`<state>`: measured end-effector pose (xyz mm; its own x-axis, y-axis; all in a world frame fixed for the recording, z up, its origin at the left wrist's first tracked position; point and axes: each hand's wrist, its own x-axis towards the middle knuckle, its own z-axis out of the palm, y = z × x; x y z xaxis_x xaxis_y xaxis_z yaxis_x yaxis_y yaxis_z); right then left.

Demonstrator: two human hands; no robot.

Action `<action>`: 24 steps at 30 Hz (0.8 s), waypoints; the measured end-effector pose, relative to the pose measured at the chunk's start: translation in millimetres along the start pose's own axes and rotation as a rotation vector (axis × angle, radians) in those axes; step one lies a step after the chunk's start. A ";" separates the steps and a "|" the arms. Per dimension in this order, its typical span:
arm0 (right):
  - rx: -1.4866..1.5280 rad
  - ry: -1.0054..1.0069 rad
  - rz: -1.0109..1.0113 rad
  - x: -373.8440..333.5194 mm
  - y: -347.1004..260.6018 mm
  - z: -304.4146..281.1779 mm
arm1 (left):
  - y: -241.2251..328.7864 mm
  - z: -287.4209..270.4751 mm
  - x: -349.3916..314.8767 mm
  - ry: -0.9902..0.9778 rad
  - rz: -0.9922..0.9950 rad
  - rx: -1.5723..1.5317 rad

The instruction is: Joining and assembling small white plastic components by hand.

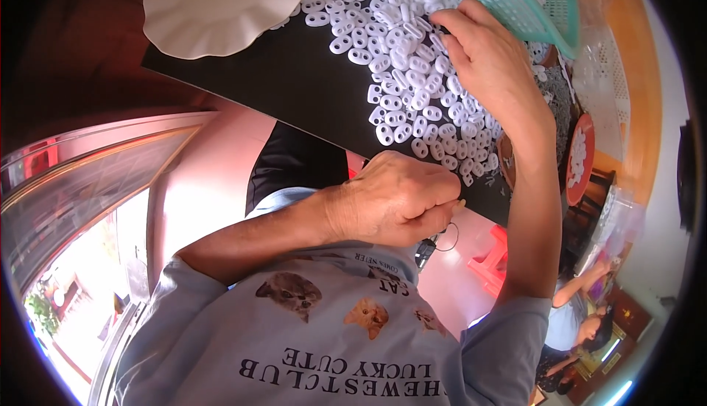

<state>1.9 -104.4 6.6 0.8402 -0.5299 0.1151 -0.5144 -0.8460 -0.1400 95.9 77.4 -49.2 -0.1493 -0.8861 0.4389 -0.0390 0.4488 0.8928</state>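
Small white oval plastic pieces with two holes (pixel 401 60) are heaped across a black tabletop (pixel 309 85). Over the right side of the heap reaches my right hand (pixel 490 56), its thumb and forefinger bent and apart, the tips at the pieces. My left hand (pixel 401 196) is closed in a fist at the near edge of the table, in front of my shirt. A tiny yellowish bit shows by its fingertips; whatever the fist holds is hidden.
A cream wavy-edged dish (pixel 228 8) stands at the far left. A green plastic basket (pixel 508 1) is at the far right, and an orange-red bowl (pixel 580 159) with white bits lies right of my forearm. Red stool below (pixel 490 262); another person (pixel 578 317) sits at lower right.
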 end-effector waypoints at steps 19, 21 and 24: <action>-0.071 -0.065 0.067 9.3 -6.2 -5.3 | 0.7 -1.8 -0.1 -0.014 -0.024 -0.007; -0.055 -0.061 0.052 8.6 -4.0 -3.9 | 1.8 -1.5 0.3 -0.012 -0.023 0.003; -0.058 -0.008 0.025 8.7 -2.9 3.2 | 1.1 -1.4 0.0 -0.012 -0.037 -0.002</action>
<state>11.3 -106.4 4.9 0.8280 -0.5510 0.1039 -0.5446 -0.8344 -0.0854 97.3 77.7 -48.1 -0.1600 -0.9006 0.4041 -0.0423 0.4153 0.9087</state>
